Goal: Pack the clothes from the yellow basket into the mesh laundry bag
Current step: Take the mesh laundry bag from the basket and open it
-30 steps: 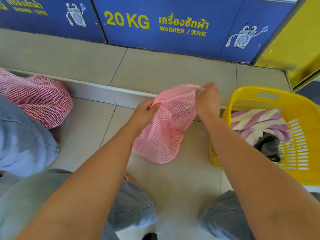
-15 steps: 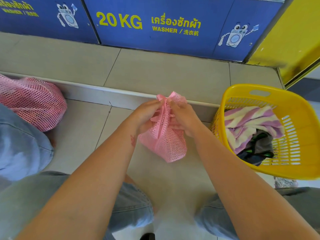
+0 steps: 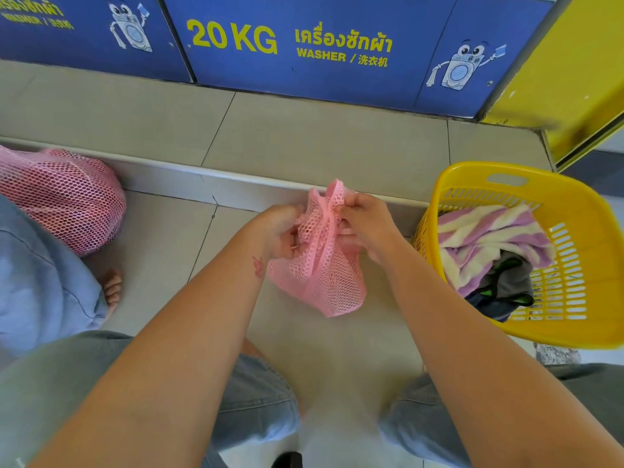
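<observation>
A small pink mesh laundry bag (image 3: 320, 282) hangs bunched over the tiled floor in front of me. My left hand (image 3: 280, 231) grips its left top edge and my right hand (image 3: 366, 224) pinches the gathered top on the right, the two hands close together. The yellow basket (image 3: 570, 261) stands to the right on the floor. In it lie a purple-and-cream striped cloth (image 3: 486, 234) and dark clothes (image 3: 503, 285) underneath.
A second, filled pink mesh bag (image 3: 64, 197) lies at the left by another person's light-blue clothing (image 3: 37, 271) and bare foot (image 3: 113, 288). A raised tiled step (image 3: 202, 177) runs across ahead, below blue washer panels (image 3: 304, 42). My knees are at the bottom.
My hands came together from a spread hold, bunching the bag's mouth into a narrow gather. The bag now hangs smaller and lower between them.
</observation>
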Tool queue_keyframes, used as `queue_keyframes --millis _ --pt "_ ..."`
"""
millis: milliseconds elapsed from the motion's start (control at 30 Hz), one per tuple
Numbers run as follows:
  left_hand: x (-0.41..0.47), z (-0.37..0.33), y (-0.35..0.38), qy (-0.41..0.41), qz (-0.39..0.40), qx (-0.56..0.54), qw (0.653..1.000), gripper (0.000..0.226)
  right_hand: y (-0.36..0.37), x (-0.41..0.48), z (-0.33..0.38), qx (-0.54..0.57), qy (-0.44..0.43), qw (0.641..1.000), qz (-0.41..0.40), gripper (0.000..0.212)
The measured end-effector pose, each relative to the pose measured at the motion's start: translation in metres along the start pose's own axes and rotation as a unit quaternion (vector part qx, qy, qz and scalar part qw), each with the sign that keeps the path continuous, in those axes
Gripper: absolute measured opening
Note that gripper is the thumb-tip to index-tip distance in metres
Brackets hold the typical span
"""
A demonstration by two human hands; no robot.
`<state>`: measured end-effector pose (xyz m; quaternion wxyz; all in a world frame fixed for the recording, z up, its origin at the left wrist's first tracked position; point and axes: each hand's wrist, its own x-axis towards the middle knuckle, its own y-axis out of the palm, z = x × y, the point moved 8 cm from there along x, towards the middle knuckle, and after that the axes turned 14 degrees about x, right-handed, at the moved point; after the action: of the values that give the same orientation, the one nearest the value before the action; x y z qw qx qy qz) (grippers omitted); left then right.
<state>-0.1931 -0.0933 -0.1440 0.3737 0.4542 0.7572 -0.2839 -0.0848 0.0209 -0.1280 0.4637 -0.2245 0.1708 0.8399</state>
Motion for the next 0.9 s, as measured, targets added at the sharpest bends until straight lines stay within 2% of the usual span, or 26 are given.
queue_keyframes --millis 67,100,167,300,400,567,633,733,833,900 --pt "-0.004 0.000 0.007 -0.015 0.030 0.056 0.998 0.051 0.004 -0.002 0.000 -0.009 -0.003 1.000 0.014 0.006" --pt "-0.003 -0.001 0.010 -0.016 0.035 0.085 0.996 0.056 0.006 -0.003 0.001 -0.010 -0.007 1.000 0.013 0.004" --pt "-0.002 0.000 0.011 -0.025 0.024 0.122 0.992 0.047 0.006 -0.004 0.003 -0.003 -0.014 1.000 0.000 0.003" --pt "-0.002 0.000 0.009 -0.032 0.025 0.104 0.994 0.018 0.000 -0.003 0.001 -0.019 -0.016 1.000 -0.004 0.012" --pt "-0.004 -0.005 0.008 -0.010 0.019 0.064 0.998 0.017 -0.010 -0.001 0.004 -0.067 -0.040 0.996 -0.032 0.017" --pt "0.003 -0.014 -0.017 0.047 -0.068 -0.102 0.991 0.028 -0.028 0.001 0.013 -0.163 -0.076 0.979 -0.093 0.019" --pt "0.005 -0.015 -0.034 0.058 -0.113 -0.158 0.979 0.028 -0.033 -0.002 0.018 -0.213 -0.095 0.966 -0.115 0.020" --pt "0.007 -0.019 -0.055 0.080 -0.157 -0.172 0.969 0.029 -0.039 -0.008 0.026 -0.314 -0.129 0.928 -0.153 0.019" --pt "-0.002 -0.034 -0.061 0.114 -0.123 -0.165 0.972 0.038 -0.040 -0.011 0.028 -0.399 -0.151 0.889 -0.168 0.021" --pt "-0.007 -0.043 -0.065 0.147 -0.120 -0.107 0.976 0.027 -0.041 -0.012 0.027 -0.441 -0.153 0.867 -0.174 0.022"
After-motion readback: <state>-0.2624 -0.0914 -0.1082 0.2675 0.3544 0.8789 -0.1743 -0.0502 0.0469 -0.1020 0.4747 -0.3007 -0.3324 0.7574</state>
